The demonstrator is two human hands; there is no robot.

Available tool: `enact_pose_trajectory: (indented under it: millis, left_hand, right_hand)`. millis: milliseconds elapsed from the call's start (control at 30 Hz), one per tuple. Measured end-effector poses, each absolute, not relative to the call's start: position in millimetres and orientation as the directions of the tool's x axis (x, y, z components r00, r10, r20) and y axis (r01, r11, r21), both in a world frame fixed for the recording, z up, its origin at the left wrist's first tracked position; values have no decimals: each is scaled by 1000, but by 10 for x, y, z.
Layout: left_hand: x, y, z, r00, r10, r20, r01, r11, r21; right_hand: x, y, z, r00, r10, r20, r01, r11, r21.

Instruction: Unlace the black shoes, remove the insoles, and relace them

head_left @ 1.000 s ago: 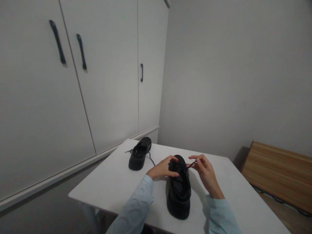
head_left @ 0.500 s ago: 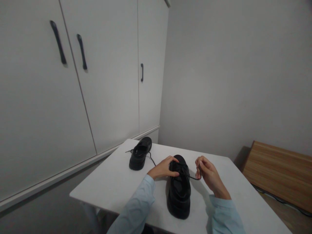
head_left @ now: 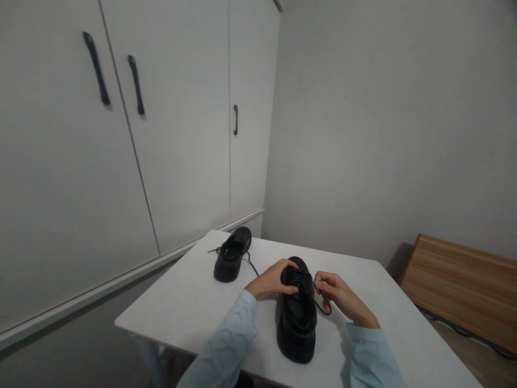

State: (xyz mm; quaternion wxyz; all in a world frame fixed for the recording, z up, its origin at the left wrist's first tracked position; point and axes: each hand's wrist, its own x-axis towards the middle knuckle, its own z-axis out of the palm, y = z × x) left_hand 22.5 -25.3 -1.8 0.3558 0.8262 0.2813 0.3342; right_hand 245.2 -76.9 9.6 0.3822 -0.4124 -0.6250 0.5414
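Observation:
A black lace-up shoe (head_left: 297,334) stands on the white table with its heel towards me. My left hand (head_left: 277,279) grips it from the left side near the laces, thumb and fingers curved over the upper. Close to the shoe's right side, my right hand (head_left: 333,293) pinches a black shoelace (head_left: 324,311), which loops down below the fingers and back to the shoe. Its exact tip is hidden by the fingers. The matching shoe (head_left: 228,267) sits farther back on the left, its loose laces trailing on both sides.
The white table (head_left: 194,302) reaches towards a grey wall. Along the left stands a white cabinet (head_left: 189,161) with dark handles. A wooden board (head_left: 464,285) and a cable lie beyond the table's right edge.
My right hand has moved left, closer to the shoe, and the shoelace now hangs in a slacker loop. The left hand and both shoes stay in place.

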Motion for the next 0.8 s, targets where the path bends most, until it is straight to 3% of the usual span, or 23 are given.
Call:
enact_pose_trajectory:
  millis: [133,233,367,467,633,800]
  left_hand:
    - [223,-192,-57,548,742,387,196,-563,803]
    - [190,-104,-102,341,827,447,350,-553,756]
    - [89,-70,-90,46,819,572,746,-409,526]
    - [4,-129,-20,-107,759,642,901,-199,385]
    - [-87,-194,52,-270,712,649,947,76,311]
    - [-124,-171,14,-297,733,612,952,175,252]
  right_hand:
    - [2475,-768,104,-342,938,47,134,98,-986]
    - [2478,-753,116,-273,960,64,175,115,-978]
    - [2452,-721,136,-177,977,117,197,151,-969]
    - [2447,-694,126,-136,982,133,171,156,-973]
    - [2502,-665,77,-43,983,181,36,183,-983]
    - [2576,-665,74,124,973,196,-114,210,-971]
